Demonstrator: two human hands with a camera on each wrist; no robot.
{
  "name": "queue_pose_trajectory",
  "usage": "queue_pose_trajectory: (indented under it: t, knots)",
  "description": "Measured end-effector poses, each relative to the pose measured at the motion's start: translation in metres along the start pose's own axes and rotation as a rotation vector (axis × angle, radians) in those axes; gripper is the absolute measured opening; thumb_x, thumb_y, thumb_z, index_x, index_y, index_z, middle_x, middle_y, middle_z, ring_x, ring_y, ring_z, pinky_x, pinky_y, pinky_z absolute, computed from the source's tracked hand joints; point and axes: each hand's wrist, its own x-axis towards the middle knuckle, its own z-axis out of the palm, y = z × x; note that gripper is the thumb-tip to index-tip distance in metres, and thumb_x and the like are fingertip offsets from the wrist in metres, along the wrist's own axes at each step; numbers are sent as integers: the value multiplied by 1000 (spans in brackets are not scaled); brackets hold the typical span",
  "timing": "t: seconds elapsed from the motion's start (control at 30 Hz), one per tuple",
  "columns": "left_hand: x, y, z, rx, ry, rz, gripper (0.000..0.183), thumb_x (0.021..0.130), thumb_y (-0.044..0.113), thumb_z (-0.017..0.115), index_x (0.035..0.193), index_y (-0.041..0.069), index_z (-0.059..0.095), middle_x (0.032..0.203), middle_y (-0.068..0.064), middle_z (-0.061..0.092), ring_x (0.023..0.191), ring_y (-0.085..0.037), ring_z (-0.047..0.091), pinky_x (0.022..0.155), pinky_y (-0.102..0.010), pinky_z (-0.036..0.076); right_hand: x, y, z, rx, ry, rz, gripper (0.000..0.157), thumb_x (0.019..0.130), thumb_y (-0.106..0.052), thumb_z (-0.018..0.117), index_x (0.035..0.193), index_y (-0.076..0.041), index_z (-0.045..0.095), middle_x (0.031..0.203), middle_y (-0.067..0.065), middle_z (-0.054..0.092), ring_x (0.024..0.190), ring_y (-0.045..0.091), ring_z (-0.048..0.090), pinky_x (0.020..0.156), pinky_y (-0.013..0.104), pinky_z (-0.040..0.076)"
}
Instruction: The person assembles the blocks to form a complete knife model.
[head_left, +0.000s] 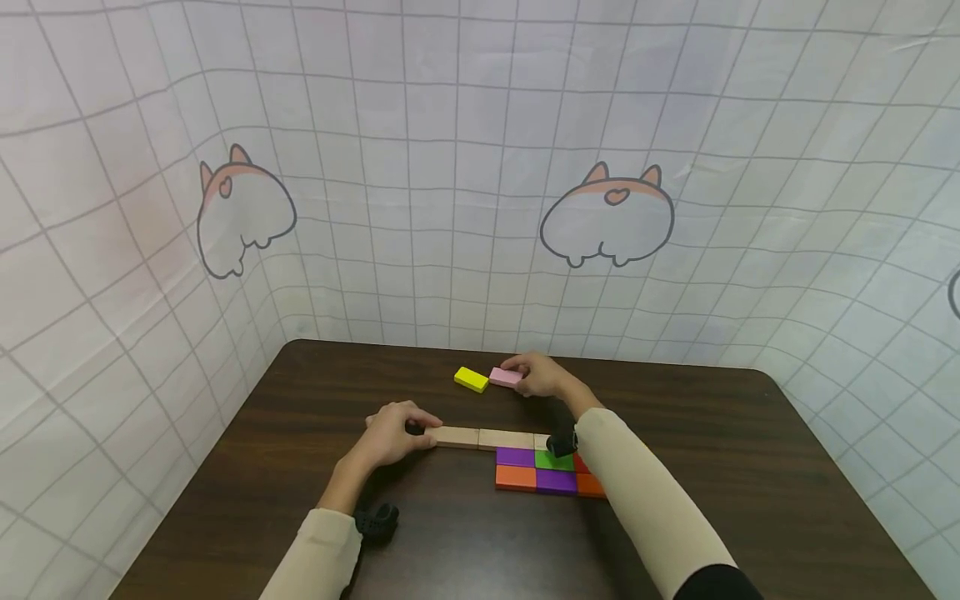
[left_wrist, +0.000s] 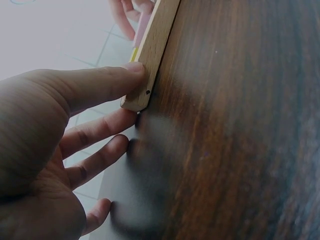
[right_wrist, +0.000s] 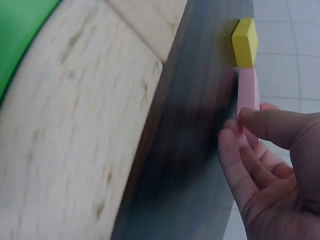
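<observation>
At the left end of a row of plain wooden blocks, my left hand [head_left: 392, 433] pinches the end wooden block [head_left: 456, 437], thumb on its near side and a fingertip at its end. The left wrist view shows this wooden block [left_wrist: 159, 45] lying along the table, the other fingers spread beside it. Farther back, my right hand [head_left: 542, 375] holds a pink block [head_left: 504, 377] between thumb and fingers. A yellow block [head_left: 471, 380] lies at the pink block's left end. In the right wrist view the pink block [right_wrist: 247, 90] and yellow block [right_wrist: 244, 42] meet end to end.
In front of the wooden row sit coloured blocks in two rows, among them purple [head_left: 515, 457], green [head_left: 553, 460] and orange [head_left: 516, 477] ones. The right forearm [head_left: 645, 492] covers their right part. Behind the dark table [head_left: 337, 375] hangs a white grid-patterned cloth [head_left: 450, 167].
</observation>
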Motion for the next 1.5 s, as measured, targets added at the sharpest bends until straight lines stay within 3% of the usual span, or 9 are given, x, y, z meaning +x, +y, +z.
queue_pose_trajectory:
  t: [0.1, 0.33, 0.5, 0.83, 1.5]
  knots:
    - [0, 1, 0, -3, -4, -2, 21, 85, 26, 85, 105, 31, 81, 95, 10, 68, 93, -13, 56, 83, -45, 27, -6, 0, -5, 6, -15, -24, 52, 89, 1, 65, 139, -12, 64, 129, 23, 59, 94, 25, 54, 72, 29, 46]
    - [0, 2, -1, 4, -6, -5, 21, 85, 27, 84, 106, 31, 81, 97, 9, 68, 94, -14, 57, 83, -45, 28, -28, -4, -15, 59, -42, -98, 48, 94, 3, 62, 141, -9, 62, 117, 18, 56, 83, 22, 59, 71, 31, 50]
    - [0, 2, -1, 11, -5, -7, 21, 85, 27, 84, 106, 31, 81, 97, 10, 68, 96, -15, 57, 84, -46, 28, -48, -5, -18, 73, -35, -111, 46, 97, 1, 64, 139, -17, 64, 123, 16, 54, 90, 22, 63, 76, 33, 54]
    - [0, 3, -2, 6, 1, -4, 21, 86, 26, 84, 106, 30, 81, 97, 9, 68, 97, -16, 58, 85, -48, 29, -93, -8, -21, 27, -34, -171, 44, 97, -8, 66, 138, -24, 64, 114, 6, 53, 89, 21, 59, 74, 32, 50]
    - [0, 2, -1, -6, -4, 11, 21, 86, 26, 83, 107, 30, 81, 99, 8, 69, 98, -16, 58, 87, -50, 28, -171, 2, 10, 69, -63, -290, 42, 97, -9, 69, 137, -20, 65, 111, 4, 54, 93, 15, 60, 81, 27, 52]
